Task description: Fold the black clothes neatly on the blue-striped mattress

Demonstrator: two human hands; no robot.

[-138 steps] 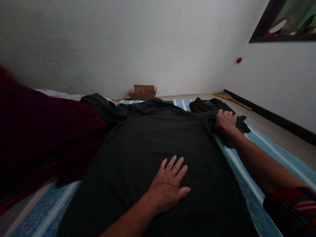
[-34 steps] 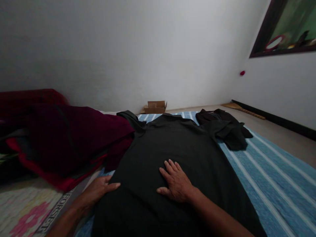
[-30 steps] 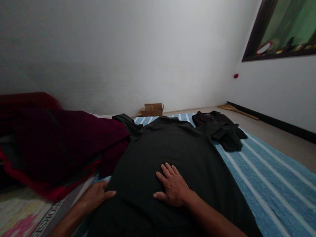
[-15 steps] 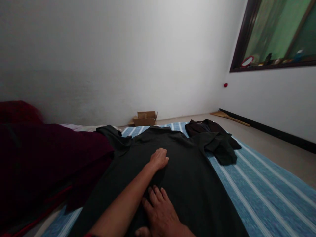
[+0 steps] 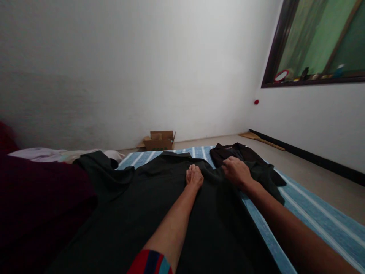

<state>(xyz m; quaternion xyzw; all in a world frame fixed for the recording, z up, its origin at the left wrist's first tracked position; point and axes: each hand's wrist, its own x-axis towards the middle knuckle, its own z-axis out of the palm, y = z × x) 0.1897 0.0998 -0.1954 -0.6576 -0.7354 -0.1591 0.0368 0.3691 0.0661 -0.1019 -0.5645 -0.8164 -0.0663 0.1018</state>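
Black shirt (image 5: pixel 148 205) lies spread on one striped mat (image 5: pixel 302 213), bare mat open beside its right edge; left hand (image 5: pixel 194 177) and right hand (image 5: pixel 236 171) curl near its collar, grips unclear.

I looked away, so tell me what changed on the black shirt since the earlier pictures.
Both hands slid up the black shirt: the left hand from its left edge to just below the collar, the right hand from the middle to the shoulder on the right. Both curl on the fabric; whether they grip is unclear. Shirt, striped mat and cardboard box stayed put.
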